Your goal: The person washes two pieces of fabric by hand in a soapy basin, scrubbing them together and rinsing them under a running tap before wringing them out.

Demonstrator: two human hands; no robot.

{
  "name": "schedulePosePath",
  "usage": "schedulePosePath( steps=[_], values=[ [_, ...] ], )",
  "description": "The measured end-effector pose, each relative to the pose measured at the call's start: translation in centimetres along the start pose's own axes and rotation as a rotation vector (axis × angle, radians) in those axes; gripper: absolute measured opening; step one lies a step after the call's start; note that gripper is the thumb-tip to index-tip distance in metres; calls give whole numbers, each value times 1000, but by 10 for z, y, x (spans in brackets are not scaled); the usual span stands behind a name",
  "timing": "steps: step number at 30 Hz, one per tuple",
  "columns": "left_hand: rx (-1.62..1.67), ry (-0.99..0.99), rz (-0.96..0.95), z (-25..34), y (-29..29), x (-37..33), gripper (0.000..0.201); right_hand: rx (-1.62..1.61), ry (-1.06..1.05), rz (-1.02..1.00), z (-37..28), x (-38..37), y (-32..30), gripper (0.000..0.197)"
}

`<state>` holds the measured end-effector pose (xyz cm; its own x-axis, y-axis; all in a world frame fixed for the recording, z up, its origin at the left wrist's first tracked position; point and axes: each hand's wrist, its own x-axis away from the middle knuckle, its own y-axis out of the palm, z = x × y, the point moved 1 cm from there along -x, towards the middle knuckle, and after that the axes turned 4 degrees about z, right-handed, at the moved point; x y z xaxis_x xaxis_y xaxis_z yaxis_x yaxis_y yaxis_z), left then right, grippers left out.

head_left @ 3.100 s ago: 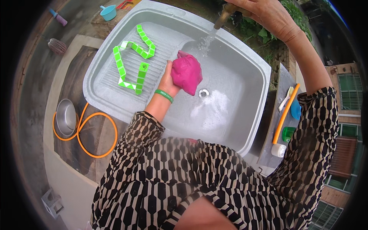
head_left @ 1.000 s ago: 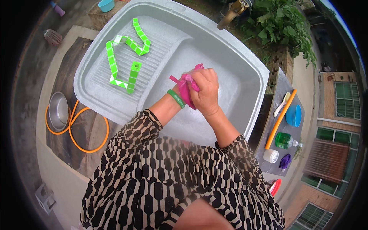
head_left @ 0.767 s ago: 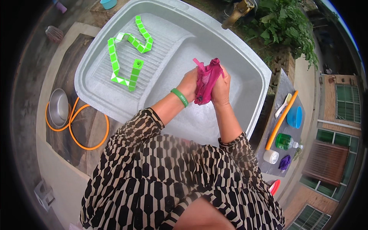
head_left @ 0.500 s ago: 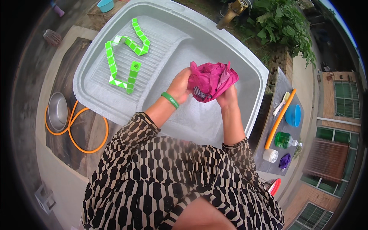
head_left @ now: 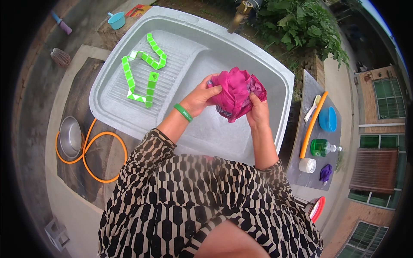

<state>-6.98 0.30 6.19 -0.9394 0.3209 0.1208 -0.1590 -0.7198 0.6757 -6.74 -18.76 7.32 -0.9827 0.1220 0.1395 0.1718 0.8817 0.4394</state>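
A bunched magenta cloth [head_left: 235, 92] with a striped dark-and-white part showing at its underside is held up over the basin of a grey sink [head_left: 172, 136]. My left hand [head_left: 201, 96] grips its left side, thumb on top, a green band round that wrist. At the cloth's right side my right hand [head_left: 258, 111] pinches it between thumb and fingers. On the sink's ribbed board at the left lies a green-and-white folding snake puzzle [head_left: 150, 88], bent into a zigzag, apart from both hands.
Right of the sink, a dark board carries an orange tube [head_left: 314, 124], a white brush [head_left: 312, 108], a blue bowl [head_left: 328, 119], a green liquid bottle [head_left: 319, 147], a white jar [head_left: 307, 165] and a purple cloth [head_left: 325, 173]. At left are a metal bowl [head_left: 71, 136] and orange hose [head_left: 104, 134]. A tap [head_left: 239, 17] stands behind.
Both hands have shifted their grip, with the thumbs now on top of the magenta cloth. The cloth is spread a little wider and turned. The whole view has shifted slightly.
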Motion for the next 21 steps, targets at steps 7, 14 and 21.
schedulePosePath(
  steps=[7, 14, 21],
  values=[
    [169, 35, 446, -9, -35, 1, 28, -145, -310, 22, -91, -12, -9, 23],
    [333, 222, 569, 3, -62, -3, 28, -109, -660, -69, -226, -33, 13, 20],
    [230, 207, 561, 8, -62, -7, 29, 50, -780, -38, -325, -53, 32, 23]
  ],
)
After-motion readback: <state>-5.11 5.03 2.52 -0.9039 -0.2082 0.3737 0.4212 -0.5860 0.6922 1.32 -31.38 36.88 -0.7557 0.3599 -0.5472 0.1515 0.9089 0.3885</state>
